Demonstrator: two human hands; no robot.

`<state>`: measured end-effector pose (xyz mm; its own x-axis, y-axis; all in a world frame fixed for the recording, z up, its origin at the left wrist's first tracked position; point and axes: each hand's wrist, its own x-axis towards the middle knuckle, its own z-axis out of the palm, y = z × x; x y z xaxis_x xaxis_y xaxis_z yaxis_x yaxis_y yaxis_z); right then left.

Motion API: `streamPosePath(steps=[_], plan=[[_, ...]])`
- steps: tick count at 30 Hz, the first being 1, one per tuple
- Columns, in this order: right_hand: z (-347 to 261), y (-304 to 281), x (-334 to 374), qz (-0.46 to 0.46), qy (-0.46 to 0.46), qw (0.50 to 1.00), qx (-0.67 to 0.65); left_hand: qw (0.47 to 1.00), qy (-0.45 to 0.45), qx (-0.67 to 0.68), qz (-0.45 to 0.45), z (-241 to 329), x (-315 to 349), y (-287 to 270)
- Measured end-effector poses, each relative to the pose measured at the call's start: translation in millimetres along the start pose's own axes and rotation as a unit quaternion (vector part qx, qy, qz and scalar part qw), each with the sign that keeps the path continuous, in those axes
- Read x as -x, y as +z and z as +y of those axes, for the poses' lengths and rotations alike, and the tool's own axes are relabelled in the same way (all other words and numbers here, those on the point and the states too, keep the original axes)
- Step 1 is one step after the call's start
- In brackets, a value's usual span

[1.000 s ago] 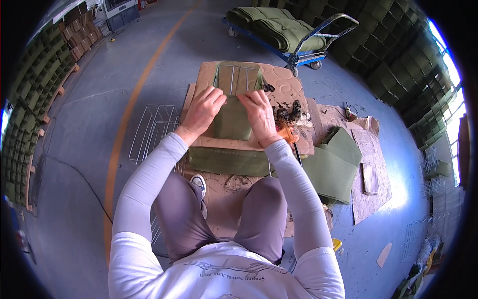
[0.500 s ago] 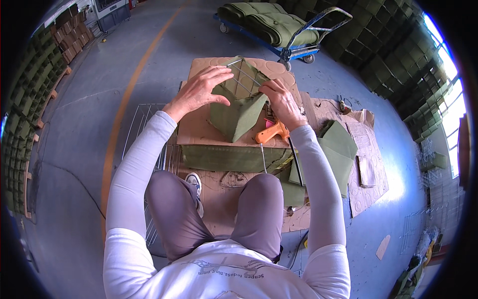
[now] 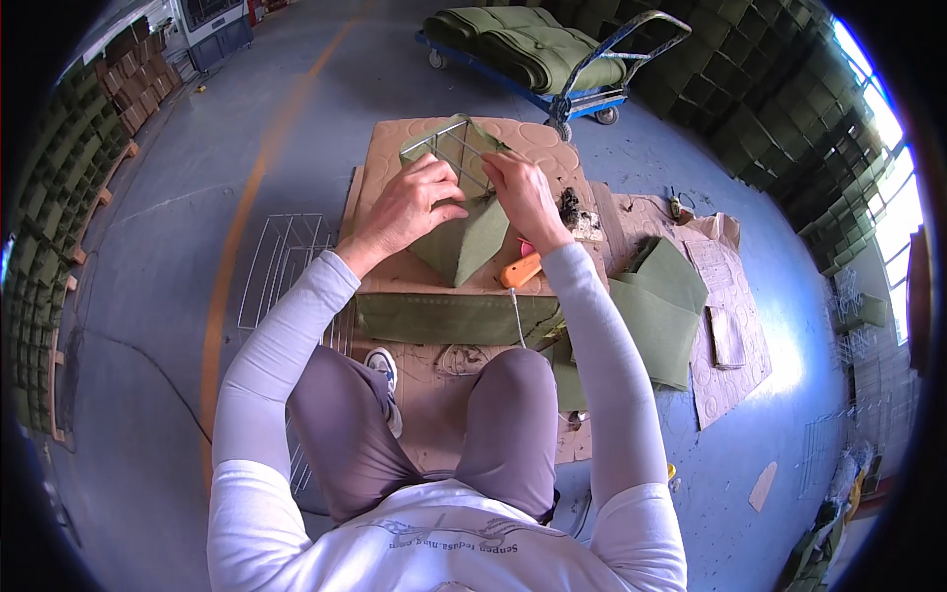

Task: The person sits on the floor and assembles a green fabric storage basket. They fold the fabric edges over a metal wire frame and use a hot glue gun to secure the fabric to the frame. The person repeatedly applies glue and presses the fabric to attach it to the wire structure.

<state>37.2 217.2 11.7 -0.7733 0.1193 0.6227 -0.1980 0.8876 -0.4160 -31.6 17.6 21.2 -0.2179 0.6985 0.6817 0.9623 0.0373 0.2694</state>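
Note:
A green felt-like fabric box (image 3: 468, 244) with a thin metal wire frame (image 3: 456, 148) at its open top stands tilted, one corner toward me, on a cardboard-topped work surface (image 3: 385, 158). My left hand (image 3: 416, 204) curls its fingers and thumb over the near-left rim of the box. At the right rim, my right hand (image 3: 526, 200) is closed with its fingertips pinching the fabric edge by the wire. Fingers partly hide the rim. An orange glue gun (image 3: 518, 271) lies just below my right wrist, partly covered by my forearm, its cord hanging down the front.
Green fabric pieces (image 3: 659, 314) lie on cardboard at the right. Wire frames (image 3: 286, 261) stand on the floor at left. Beyond the work surface is a blue trolley (image 3: 567, 101) loaded with folded green fabric (image 3: 528, 44). Stacked green boxes (image 3: 735, 99) line the right side.
My left hand has gone from spread fingers to curled ones at the box rim. My right hand has moved slightly inward along the edge. The box has shifted a little left.

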Motion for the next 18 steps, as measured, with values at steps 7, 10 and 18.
streamPosePath(steps=[7,10,18], plan=[[12.5,17.0,-9.2,-0.019,-0.066,0.996,0.053,0.999,-0.047,-0.008,-0.017,2.7,-4.0,3.6],[15.3,19.4,-5.2,-0.020,-0.055,0.996,0.073,0.998,-0.060,-0.021,-0.027,7.7,-6.6,6.3],[-25.0,-1.2,27.8,0.097,-0.099,0.990,-0.004,0.994,-0.098,-0.049,-0.027,3.8,-7.3,5.6]])
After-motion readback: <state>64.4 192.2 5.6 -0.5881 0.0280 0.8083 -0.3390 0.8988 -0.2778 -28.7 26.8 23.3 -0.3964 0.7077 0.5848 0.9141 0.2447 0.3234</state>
